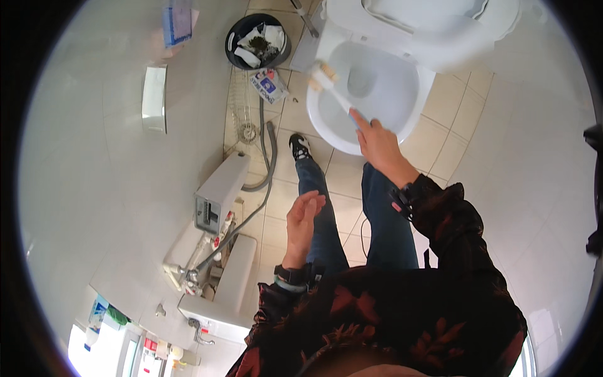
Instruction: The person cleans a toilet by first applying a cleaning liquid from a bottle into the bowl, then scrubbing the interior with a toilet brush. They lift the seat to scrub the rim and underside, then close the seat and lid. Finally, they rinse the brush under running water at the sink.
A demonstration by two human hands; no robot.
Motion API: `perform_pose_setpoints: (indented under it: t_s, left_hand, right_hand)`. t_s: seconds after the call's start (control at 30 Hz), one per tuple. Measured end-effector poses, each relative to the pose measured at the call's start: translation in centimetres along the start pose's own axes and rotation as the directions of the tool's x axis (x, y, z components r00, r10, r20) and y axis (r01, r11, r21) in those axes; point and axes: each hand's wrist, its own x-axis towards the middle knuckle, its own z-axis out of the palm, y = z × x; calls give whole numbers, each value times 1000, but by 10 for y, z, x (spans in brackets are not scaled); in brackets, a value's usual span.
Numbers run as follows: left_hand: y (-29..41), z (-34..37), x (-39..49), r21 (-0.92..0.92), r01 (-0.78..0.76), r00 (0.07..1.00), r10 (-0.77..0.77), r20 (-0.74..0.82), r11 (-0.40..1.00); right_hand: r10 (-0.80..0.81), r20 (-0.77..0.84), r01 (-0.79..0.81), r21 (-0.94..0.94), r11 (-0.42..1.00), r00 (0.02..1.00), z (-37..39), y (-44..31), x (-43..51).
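Observation:
My right hand (380,150) grips the handle of a white toilet brush (340,98), its index finger stretched along the shaft. The yellowish bristle head is raised over the left rim of a white ceramic toilet bowl (391,85). Motion blurs the bristles slightly, and I cannot tell whether they touch the rim. Behind the bowl, the white seat and lid (438,37) are up. My left hand (304,219) holds nothing; it hangs loosely curled in front of my left leg, thumb apart from the fingers.
A black waste bin (235,59) with paper litter stands left of the toilet. Near it are a printed packet (268,86), a wire rack (241,103) and grey hoses (272,155). A white box-shaped unit (224,181), pipework (205,245) and a basin (214,313) line the left wall.

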Motion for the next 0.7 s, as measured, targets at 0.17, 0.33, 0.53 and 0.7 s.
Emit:
perform_pose_setpoints:
  t_s: [0.17, 0.33, 0.53, 0.7]
  left_hand:
    - [3, 6, -6, 45, -3, 1000, 3, -3, 999]
    - [-5, 12, -8, 67, 30, 1000, -31, 4, 997]
    - [-13, 32, -7, 43, 15, 999, -17, 38, 999]
    - [-5, 26, -17, 105, 25, 999, -28, 28, 994]
  right_hand:
    - [-96, 104, 93, 34, 995, 990, 41, 36, -118]
    - [-46, 223, 35, 50, 998, 974, 21, 61, -166]
    - [3, 3, -3, 212, 977, 1000, 51, 1, -90]
    - [84, -23, -78, 203, 976, 996, 77, -10, -104]
